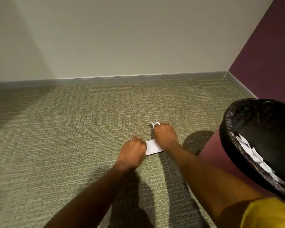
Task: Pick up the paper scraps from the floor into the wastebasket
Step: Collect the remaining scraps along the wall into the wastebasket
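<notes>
The black-lined wastebasket (211, 157) stands on the carpet (72, 129) just right of the arms, while the left hand (132, 150) pinches a flat paper scrap (152, 147) by its edge and the right hand (165, 134), just beyond, curls round a crumpled scrap (155, 123).

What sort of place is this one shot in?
Probably a corner of an office or similar institutional building rather than a home: low-pile patterned carpet, a grey baseboard under a plain cream wall meeting a purple accent wall, and a wastebasket with a black liner.
</notes>
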